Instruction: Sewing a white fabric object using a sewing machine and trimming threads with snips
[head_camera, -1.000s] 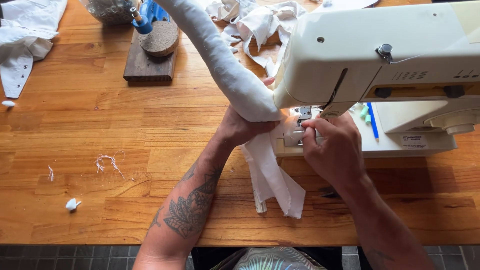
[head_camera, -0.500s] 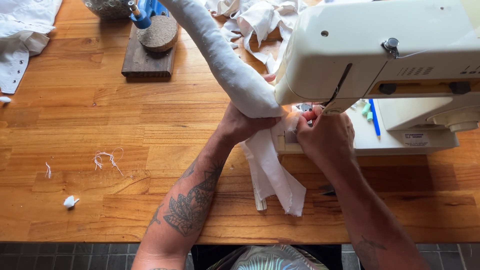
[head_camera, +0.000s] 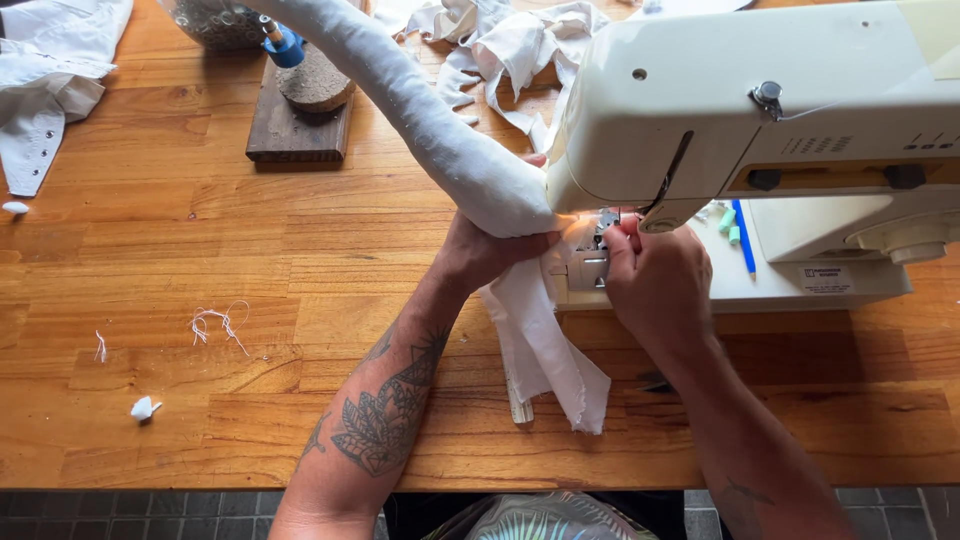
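Overhead, a person sits at a wooden desk (head_camera: 180, 250) before a cream sewing machine (head_camera: 760, 110). Left hand (head_camera: 480, 255) lies under a long stuffed white fabric tube (head_camera: 420, 110), fingers closed on its end just beside the needle area. Right hand (head_camera: 655, 285) is curled at the presser foot, fingertips pinching there; what they pinch is hidden. A loose white cloth strip (head_camera: 545, 350) hangs from the machine toward the desk edge. Thread scraps (head_camera: 215, 322) lie to the left, well apart.

A wooden table (head_camera: 160, 250) carries a cream sewing machine (head_camera: 780, 130), white fabric scraps (head_camera: 505, 45), thread bits (head_camera: 215, 322) — and a dark wooden block (head_camera: 295, 130).
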